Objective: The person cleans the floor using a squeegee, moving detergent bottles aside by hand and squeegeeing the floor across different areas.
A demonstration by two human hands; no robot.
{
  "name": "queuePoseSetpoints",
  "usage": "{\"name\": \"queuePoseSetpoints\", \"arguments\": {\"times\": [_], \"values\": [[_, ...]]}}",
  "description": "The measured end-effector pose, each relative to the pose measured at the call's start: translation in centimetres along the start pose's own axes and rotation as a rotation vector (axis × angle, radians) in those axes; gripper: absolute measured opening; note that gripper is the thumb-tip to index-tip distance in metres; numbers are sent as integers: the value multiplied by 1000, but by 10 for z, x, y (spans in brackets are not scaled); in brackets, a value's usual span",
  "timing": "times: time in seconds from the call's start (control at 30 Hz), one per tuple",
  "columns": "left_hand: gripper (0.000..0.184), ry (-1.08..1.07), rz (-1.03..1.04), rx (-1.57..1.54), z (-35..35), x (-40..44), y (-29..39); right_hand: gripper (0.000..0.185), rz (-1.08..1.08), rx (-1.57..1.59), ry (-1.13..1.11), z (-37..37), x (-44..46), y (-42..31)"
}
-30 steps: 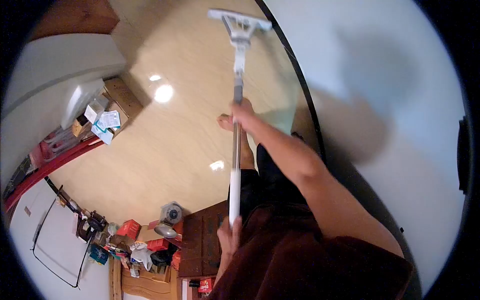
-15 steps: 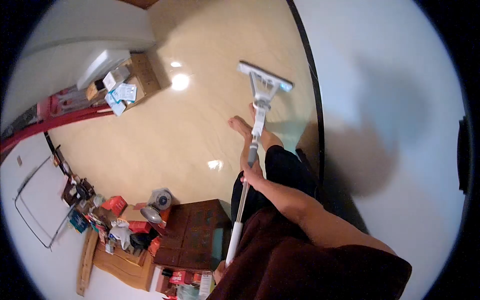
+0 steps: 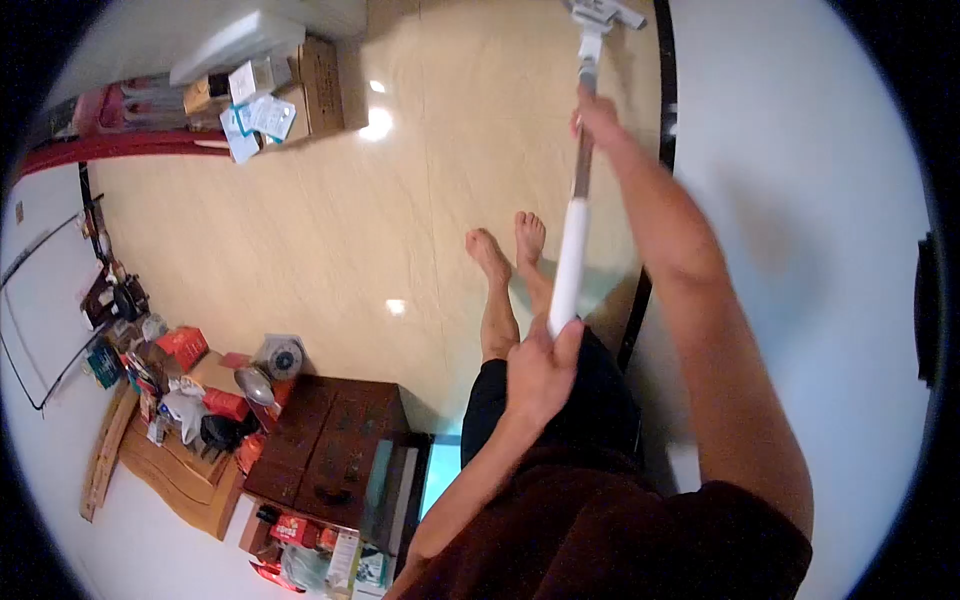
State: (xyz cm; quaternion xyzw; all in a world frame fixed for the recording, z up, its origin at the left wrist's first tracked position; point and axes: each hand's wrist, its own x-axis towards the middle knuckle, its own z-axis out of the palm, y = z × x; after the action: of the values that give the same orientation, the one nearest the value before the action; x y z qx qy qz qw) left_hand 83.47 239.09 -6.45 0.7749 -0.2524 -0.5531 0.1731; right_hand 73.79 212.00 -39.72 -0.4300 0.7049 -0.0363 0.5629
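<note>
In the head view, the left hand point(image 3: 540, 375) is wrapped around the near end of the white handle of a long mop point(image 3: 571, 255), close in front of the dark shirt point(image 3: 600, 540). The right hand point(image 3: 597, 115) is closed around the pole farther out, just short of the mop head point(image 3: 600, 14), with its arm stretched forward. The mop slants away and slightly right over the pale floor point(image 3: 300, 230). Its head, partly cut off at the far edge, is near the black skirting point(image 3: 668, 90) along the right wall point(image 3: 800, 130); whether it touches the floor cannot be told. Two bare feet point(image 3: 487, 253) stand left of the handle. At near left is a dark wooden cabinet point(image 3: 325, 440), with a scale point(image 3: 284, 357) just beyond it and a red box point(image 3: 183, 347) farther left. Cardboard boxes point(image 3: 322, 88) stand at far left.
</note>
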Motion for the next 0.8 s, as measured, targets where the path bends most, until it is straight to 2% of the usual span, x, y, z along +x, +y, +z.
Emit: {"name": "queuePoseSetpoints", "arguments": {"times": [0.03, 0.1, 0.17, 0.2, 0.23, 0.27, 0.33, 0.37, 0.43, 0.47, 0.5, 0.53, 0.57, 0.63, 0.7, 0.73, 0.77, 0.8], "values": [[44, 1, -43, 10, 1, 8, 8, 52, -29, 38, -2, -1, 16, -9], [43, -15, -173, -45, -16, -4, 2, 47, 127, 173, -57, 15, 11, 1], [38, -3, -254, -48, -37, -37, -46, 32, 296, 686, -403, 47, -40, 37], [40, 35, -311, -29, -49, -64, -70, 26, 313, 564, -251, 76, -73, 46], [41, -14, -522, -122, -66, -98, -95, 25, 469, 615, -220, 111, -115, 70], [43, 112, -517, -95, -73, -140, -128, 23, 511, 400, -146, 146, -151, 103], [53, 207, -755, -179, -92, -223, -147, 17, 531, 319, -318, 181, -256, 131], [56, 249, -876, -88, -91, -271, -164, 19, 597, 280, -405, 196, -306, 150], [57, 388, -1029, -58, -95, -328, -145, 27, 782, 249, -555, 220, -384, 192], [53, 513, -1076, -16, -86, -362, -163, 26, 770, 273, -488, 210, -409, 160], [49, 638, -1124, 22, -76, -384, -179, 26, 879, 254, -456, 198, -419, 113], [57, 472, -1024, 90, -88, -372, -159, 28, 868, 240, -465, 195, -421, 102], [57, 479, -1024, 76, -84, -359, -166, 30, 849, 229, -468, 194, -414, 93], [56, 429, -981, -30, -69, -342, -179, 22, 513, 258, -334, 180, -387, 39], [53, 326, -905, -181, -65, -268, -164, 22, 412, 249, -328, 185, -310, 51], [49, 288, -749, -315, -52, -235, -179, 25, 371, 244, -321, 185, -262, 52], [42, 248, -530, -292, -54, -184, -154, 30, 327, 244, -299, 181, -214, 42], [36, 118, -554, -575, -67, -135, -115, 36, 291, 240, -269, 171, -166, 22]]}}
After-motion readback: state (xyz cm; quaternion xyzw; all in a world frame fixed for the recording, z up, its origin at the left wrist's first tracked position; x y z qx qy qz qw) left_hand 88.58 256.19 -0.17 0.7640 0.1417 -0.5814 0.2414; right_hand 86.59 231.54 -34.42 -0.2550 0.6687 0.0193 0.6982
